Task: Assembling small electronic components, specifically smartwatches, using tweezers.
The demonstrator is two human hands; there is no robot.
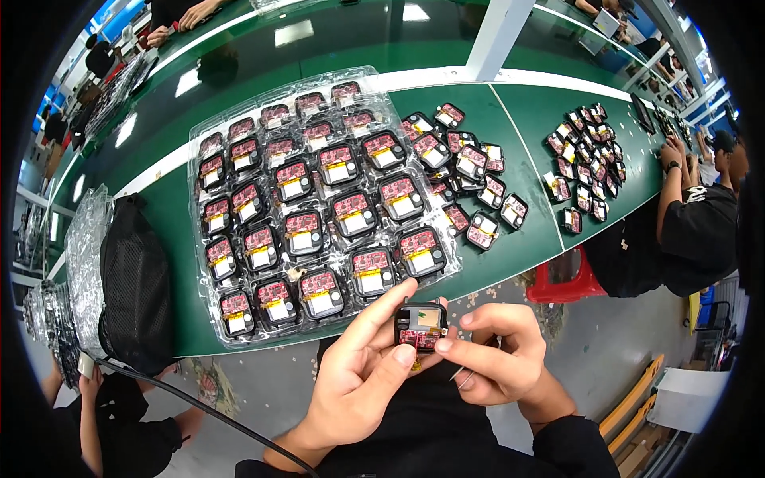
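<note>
My left hand (pixel 358 382) holds a small square device housing (pixel 421 323) between thumb and fingers, just off the table's near edge. Its black frame is open, showing a red circuit board, a pale tan patch and a bit of yellow tape. At its right side is my right hand (pixel 498 354), fingers bent and pinched, the fingertips close to or touching the housing's edge. A thin, pale, metal-like sliver (pixel 462 377) pokes out below those fingers; what it belongs to is hidden.
A clear plastic tray (pixel 209 287) with rows of similar housings lies on the green table (pixel 526 159). Loose housings (pixel 482 229) pile to its right, with another heap (pixel 586 163) farther right. A black mesh bag (pixel 135 279) stands left; a black cable (pixel 207 406) crosses lower left. Co-workers sit around.
</note>
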